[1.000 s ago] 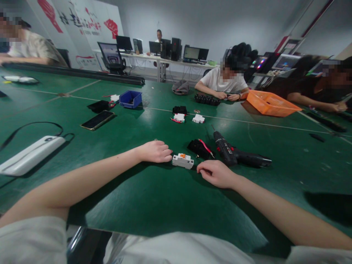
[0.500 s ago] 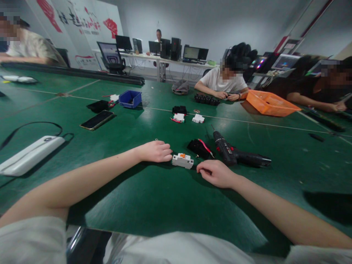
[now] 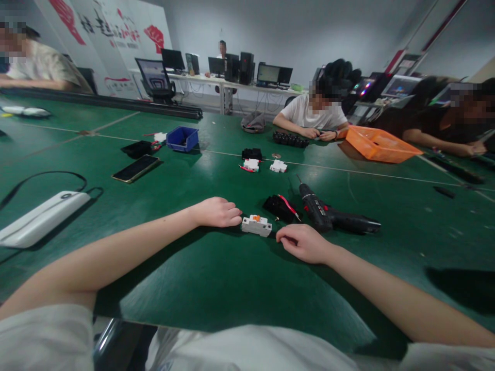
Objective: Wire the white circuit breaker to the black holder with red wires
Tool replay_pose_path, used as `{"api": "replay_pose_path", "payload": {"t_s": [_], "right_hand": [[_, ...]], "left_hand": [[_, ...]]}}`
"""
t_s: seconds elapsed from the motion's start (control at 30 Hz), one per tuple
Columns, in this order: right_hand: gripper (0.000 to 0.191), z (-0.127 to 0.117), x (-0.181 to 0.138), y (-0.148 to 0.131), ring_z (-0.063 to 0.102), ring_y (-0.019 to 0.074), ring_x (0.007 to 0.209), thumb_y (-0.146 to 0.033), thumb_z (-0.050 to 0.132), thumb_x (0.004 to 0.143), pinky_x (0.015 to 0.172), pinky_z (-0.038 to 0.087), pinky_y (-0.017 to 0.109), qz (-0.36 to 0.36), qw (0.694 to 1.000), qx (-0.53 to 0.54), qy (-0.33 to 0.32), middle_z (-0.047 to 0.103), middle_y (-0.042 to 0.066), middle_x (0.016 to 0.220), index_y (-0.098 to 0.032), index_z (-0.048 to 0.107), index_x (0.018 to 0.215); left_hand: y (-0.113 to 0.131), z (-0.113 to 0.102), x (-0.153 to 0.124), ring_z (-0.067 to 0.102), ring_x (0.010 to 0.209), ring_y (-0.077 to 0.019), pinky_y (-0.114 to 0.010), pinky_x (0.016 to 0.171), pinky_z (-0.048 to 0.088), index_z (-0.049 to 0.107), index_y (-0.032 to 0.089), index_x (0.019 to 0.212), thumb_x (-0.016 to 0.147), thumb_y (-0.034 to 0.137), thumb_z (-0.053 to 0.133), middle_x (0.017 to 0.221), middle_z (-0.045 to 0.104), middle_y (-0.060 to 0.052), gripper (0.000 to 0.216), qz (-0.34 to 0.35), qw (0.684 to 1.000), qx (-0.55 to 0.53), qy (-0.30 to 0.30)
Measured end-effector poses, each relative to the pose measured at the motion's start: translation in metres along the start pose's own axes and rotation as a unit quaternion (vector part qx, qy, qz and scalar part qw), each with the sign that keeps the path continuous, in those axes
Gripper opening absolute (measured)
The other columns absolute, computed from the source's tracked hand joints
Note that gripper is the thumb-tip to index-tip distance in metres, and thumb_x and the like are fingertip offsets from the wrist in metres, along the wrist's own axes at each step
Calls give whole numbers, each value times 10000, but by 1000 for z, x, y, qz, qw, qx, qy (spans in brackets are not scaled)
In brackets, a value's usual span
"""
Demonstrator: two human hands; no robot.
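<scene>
A white miniature circuit breaker with an orange toggle stands on the green table between my hands. My left hand rests just left of it, fingers curled into a loose fist, the fingertips close to the breaker's end. On the other side lies my right hand, its fingers bent inward and a small gap from the breaker. Nothing shows in either hand. Behind the breaker are a black holder with a red-handled tool on it and a black cordless drill.
Farther back lie two more white breakers and a black part. To the left are a phone, a blue bin and a white case. An orange crate stands near a co-worker across the table.
</scene>
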State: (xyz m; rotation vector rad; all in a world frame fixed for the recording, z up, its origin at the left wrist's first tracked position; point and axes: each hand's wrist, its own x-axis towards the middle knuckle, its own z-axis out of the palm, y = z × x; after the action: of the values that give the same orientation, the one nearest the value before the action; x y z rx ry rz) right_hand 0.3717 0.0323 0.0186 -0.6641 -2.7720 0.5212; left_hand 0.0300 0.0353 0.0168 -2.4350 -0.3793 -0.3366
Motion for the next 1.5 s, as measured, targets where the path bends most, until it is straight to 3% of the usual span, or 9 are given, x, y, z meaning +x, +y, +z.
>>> {"api": "replay_pose_path", "payload": {"t_s": [0.3, 0.6, 0.73, 0.83, 0.93, 1.03, 1.17, 1.33, 1.5], "right_hand": [[166, -1, -3, -1, 620, 158, 728, -148, 523, 931, 640, 461, 272, -56, 997, -8, 43, 664, 53, 886, -201, 671, 983], [228, 2, -3, -24, 645, 123, 718, -177, 551, 945, 711, 569, 324, 29, 994, 61, 89, 470, 146, 1502, -232, 688, 1119], [366, 3, 0, -34, 671, 250, 1152, -191, 574, 935, 970, 552, 397, 15, 999, 38, 17, 349, 97, 1638, -285, 686, 1271], [442, 3, 3, -32, 632, 270, 1239, -221, 571, 952, 1019, 528, 408, 25, 999, 41, -5, 514, 100, 1525, -289, 621, 1386], [348, 3, 5, -25, 706, 204, 958, -251, 562, 972, 842, 575, 348, 62, 994, 87, 7, 606, 101, 1405, -270, 680, 1298], [288, 2, 5, -21, 650, 146, 752, -249, 535, 989, 673, 534, 295, 78, 989, 124, 20, 650, 98, 1280, -254, 715, 1214], [293, 0, 7, -21, 597, 136, 691, -240, 524, 992, 620, 487, 276, 69, 989, 132, 28, 669, 79, 1100, -245, 702, 1224], [298, -1, 8, -23, 625, 167, 774, -247, 509, 998, 664, 501, 296, 59, 988, 137, 26, 663, 91, 1090, -239, 709, 1218], [300, 2, 6, -21, 627, 161, 773, -246, 504, 1005, 671, 500, 296, 62, 989, 135, 22, 656, 89, 1147, -251, 704, 1229]], "left_hand": [[-1, -2, 2, 548, 675, -130, -318, 599, 334, 556, 202, 833, 1022, 156, 474, 731, 628, 0, 211, -40, 998, 40, -13], [-6, -1, 5, 549, 768, -157, -326, 707, 369, 585, 195, 866, 1016, 160, 492, 745, 628, -8, 180, -107, 990, 84, -20], [-5, 5, 2, 550, 750, -161, -322, 701, 367, 600, 196, 854, 1016, 186, 490, 697, 618, -8, 195, -128, 990, 49, -20], [-4, 14, -1, 533, 685, -157, -312, 663, 362, 573, 197, 748, 1012, 259, 491, 633, 580, -11, 284, -177, 983, -44, -19], [-7, 22, -5, 497, 603, -131, -281, 596, 352, 505, 198, 666, 977, 306, 502, 619, 541, 4, 329, -300, 936, -182, -8], [-14, 27, -10, 474, 547, -110, -253, 544, 356, 489, 206, 721, 906, 318, 550, 612, 512, 42, 224, -432, 840, -327, 8], [-23, 36, -16, 522, 582, -123, -251, 555, 420, 528, 209, 931, 788, 219, 554, 663, 544, 55, 146, -487, 749, -448, 30], [-31, 47, -20, 553, 669, -126, -267, 632, 481, 559, 191, 944, 815, 252, 538, 754, 586, 21, 144, -505, 712, -478, 94], [-35, 43, -19, 626, 741, -127, -264, 721, 510, 676, 162, 948, 897, 383, 590, 820, 695, -10, 242, -486, 716, -497, 62]]}}
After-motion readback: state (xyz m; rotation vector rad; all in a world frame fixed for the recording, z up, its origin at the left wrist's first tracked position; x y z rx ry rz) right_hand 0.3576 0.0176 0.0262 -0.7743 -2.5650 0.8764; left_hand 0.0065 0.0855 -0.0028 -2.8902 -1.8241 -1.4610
